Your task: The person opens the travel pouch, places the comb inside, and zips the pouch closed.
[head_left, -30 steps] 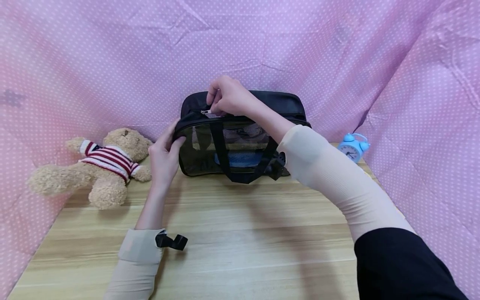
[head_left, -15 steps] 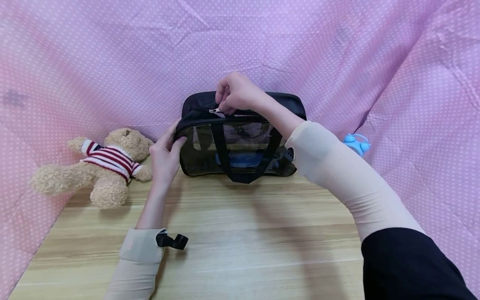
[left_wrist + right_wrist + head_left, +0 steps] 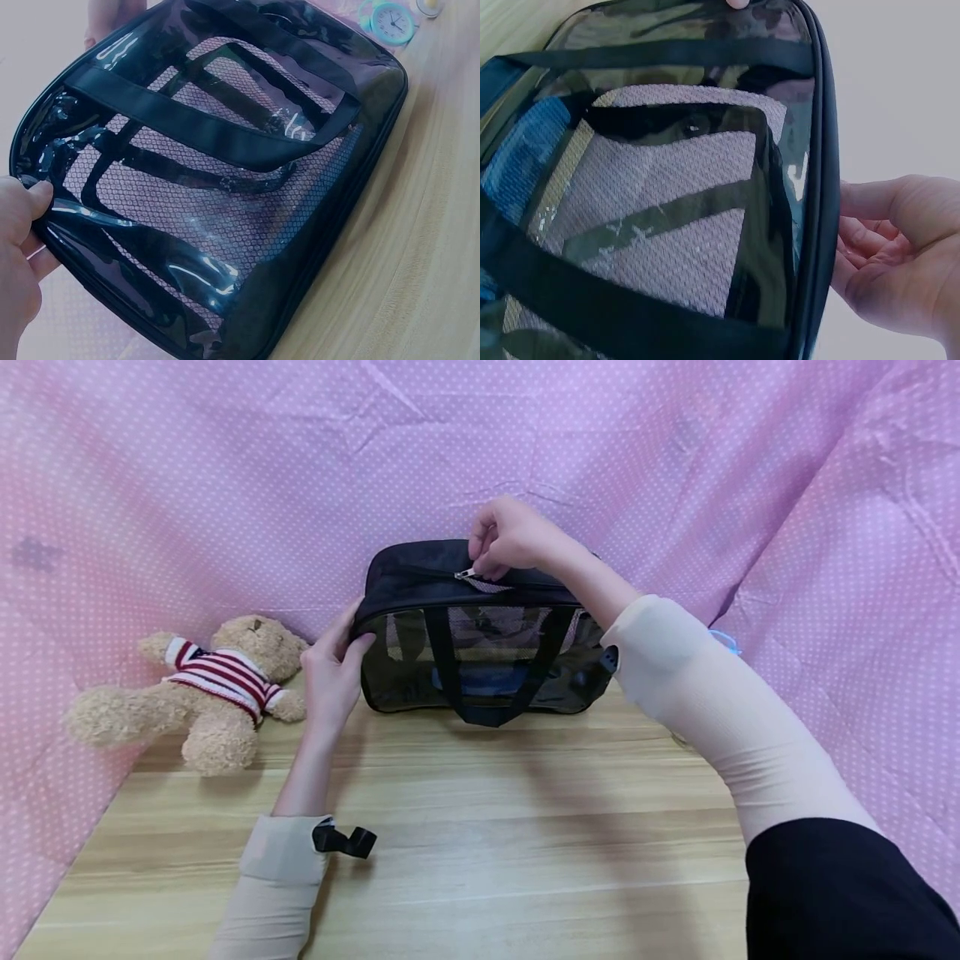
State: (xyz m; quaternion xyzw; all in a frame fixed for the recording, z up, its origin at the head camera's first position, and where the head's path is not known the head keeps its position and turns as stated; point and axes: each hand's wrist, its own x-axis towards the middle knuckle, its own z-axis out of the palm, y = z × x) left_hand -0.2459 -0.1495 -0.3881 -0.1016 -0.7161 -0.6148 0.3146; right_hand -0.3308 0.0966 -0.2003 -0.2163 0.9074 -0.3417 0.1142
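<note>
A black bag (image 3: 405, 685) with a see-through front stands upright at the back of the table, its handle (image 3: 487, 718) hanging down in front. My left hand (image 3: 333, 672) grips the upper left corner, thumb on the front face and fingers behind. Above the bag's top, my right hand (image 3: 517, 537) pinches the silver zipper pull (image 3: 466, 574). Left of the pull the zipper lies joined, while a gap shows to its right. Something blue (image 3: 529, 150) lies low inside, seen through the front. In the right wrist view the fingertips are partly hidden by the bag's edge.
A teddy bear (image 3: 225, 681) in a striped sweater lies left of my left hand. On the right, a blue alarm clock (image 3: 391, 22) is mostly hidden behind my right sleeve in the head view. A pink dotted cloth (image 3: 375, 443) hangs behind the wooden table (image 3: 525, 860).
My right hand has drawn the zipper pull rightward along the bag's top, and the opening to its left has come together. My left hand has stayed at the corner.
</note>
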